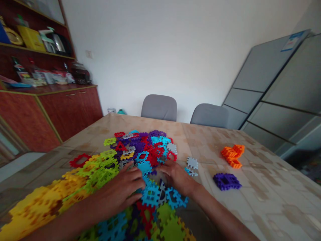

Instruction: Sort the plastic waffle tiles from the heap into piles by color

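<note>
Interlocking plastic building pieces with notched edges lie in a long heap on the table. My left hand [129, 185] rests over the heap, fingers bent and apart, beside a light blue piece [144, 168]. Opposite it, my right hand [178, 176] reaches in from the right with its fingers stretched toward the heap; their undersides are hidden. Just below the hands are a light blue window-shaped piece [150, 195] and a grey piece [162, 193]. Red pieces [153, 153] lie beyond the fingertips. I see nothing held in either hand.
Yellow pieces [42, 201] and lime green pieces [106, 170] spread to the left. On the right stand an orange stack [232, 155] and a purple stack [227, 181]. A loose grey piece [192, 163] lies nearer. Two grey chairs [159, 107] stand behind the table [265, 187].
</note>
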A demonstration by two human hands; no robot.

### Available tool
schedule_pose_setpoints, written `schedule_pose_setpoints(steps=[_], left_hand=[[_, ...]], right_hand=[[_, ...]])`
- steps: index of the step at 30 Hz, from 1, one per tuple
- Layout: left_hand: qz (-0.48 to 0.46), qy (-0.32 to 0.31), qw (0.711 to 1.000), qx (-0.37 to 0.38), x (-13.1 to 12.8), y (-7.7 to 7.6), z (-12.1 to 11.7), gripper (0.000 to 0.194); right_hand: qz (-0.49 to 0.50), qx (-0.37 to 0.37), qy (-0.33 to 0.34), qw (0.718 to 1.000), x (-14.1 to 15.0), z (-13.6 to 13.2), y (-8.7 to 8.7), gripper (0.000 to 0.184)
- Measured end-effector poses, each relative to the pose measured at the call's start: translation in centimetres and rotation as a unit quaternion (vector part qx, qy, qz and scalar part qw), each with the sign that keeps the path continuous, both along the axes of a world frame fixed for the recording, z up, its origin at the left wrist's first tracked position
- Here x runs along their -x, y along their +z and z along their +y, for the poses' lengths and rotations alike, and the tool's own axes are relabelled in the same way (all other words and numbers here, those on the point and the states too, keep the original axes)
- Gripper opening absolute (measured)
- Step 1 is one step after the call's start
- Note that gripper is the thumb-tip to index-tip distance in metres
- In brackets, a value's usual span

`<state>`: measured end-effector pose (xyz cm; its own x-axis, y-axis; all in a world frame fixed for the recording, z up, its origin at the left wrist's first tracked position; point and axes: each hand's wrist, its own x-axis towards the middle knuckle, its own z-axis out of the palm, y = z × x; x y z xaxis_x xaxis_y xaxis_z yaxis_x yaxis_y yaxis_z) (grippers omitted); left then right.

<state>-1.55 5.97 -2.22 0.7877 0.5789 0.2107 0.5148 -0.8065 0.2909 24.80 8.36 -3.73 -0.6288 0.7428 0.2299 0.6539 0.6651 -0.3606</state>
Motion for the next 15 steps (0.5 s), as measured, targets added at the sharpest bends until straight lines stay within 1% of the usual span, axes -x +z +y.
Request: schedule_pose_setpoints(steps=[2, 4, 5, 8, 10, 12, 13, 15], left_hand=[[-0.001, 0.005, 1.0, -0.014, 0.3, 0.2, 0.0, 0.016], [-0.002, 0.005, 1.0, -0.008, 0.6, 0.7, -0.6, 0.019], [-0.001, 0.0, 1.0, 0.007, 0.7, 1.1, -1.2, 0.017], [0.006, -0.034, 0.996, 0.086, 1.2, 2.5, -3.4, 0.015], [-0.001, -0.067, 0.991, 0.117, 1.6, 3.3, -4.9, 0.021], [-0.007, -0.089, 0.99, 0.113, 1.9, 3.6, -6.0, 0.03], [-0.006, -0.09, 0.991, 0.104, 2.0, 3.6, -6.3, 0.034], [0.001, -0.071, 0.994, 0.084, 1.9, 3.1, -6.8, 0.036]], right_hand=[[-0.031, -0.005, 0.021, 0.999, 0.9, 1.1, 0.4, 0.022], [-0.059, -0.008, 0.038, 0.997, 1.7, 2.1, 0.7, 0.017], [-0.069, -0.009, 0.046, 0.997, 1.9, 2.5, 0.9, 0.017], [-0.086, -0.009, 0.071, 0.994, 2.2, 3.2, 1.3, 0.015], [-0.084, -0.008, 0.086, 0.993, 1.9, 3.3, 1.7, 0.013], [-0.072, -0.009, 0.09, 0.993, 1.5, 2.9, 2.3, 0.011], [-0.063, -0.01, 0.089, 0.994, 1.2, 2.5, 2.6, 0.01], [-0.046, -0.009, 0.086, 0.995, 0.6, 1.2, 3.1, 0.008]])
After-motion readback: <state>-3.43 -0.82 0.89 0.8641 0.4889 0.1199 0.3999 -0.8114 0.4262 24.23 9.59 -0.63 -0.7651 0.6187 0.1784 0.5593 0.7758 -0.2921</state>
